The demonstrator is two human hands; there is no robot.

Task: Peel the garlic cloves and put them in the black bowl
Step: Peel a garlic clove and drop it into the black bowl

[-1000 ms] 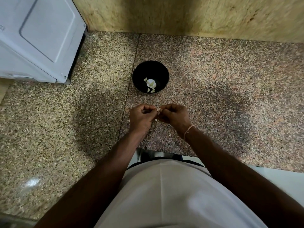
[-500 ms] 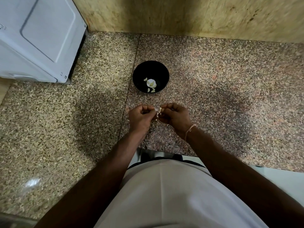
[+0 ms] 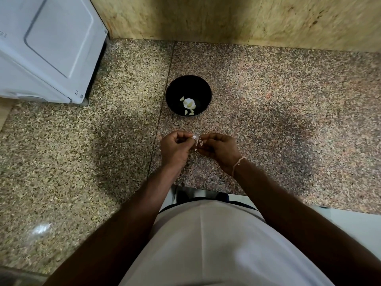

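Observation:
A black bowl (image 3: 171, 90) stands on the speckled granite counter, holding several peeled garlic cloves (image 3: 188, 103) near its bottom. Just in front of the bowl my left hand (image 3: 175, 146) and my right hand (image 3: 219, 148) meet over the counter, fingers curled. Between their fingertips they pinch one small garlic clove (image 3: 196, 139) with pale, papery skin sticking out. Most of the clove is hidden by my fingers. A thin bracelet circles my right wrist.
A white appliance (image 3: 47, 46) stands at the back left of the counter (image 3: 288, 100). A yellowish stone wall (image 3: 226, 17) runs along the back. The counter's front edge lies just beyond my white shirt (image 3: 216, 244).
My hands have stayed in place in front of the bowl. The fingers have worked at the clove, and a bit more pale skin shows between them now.

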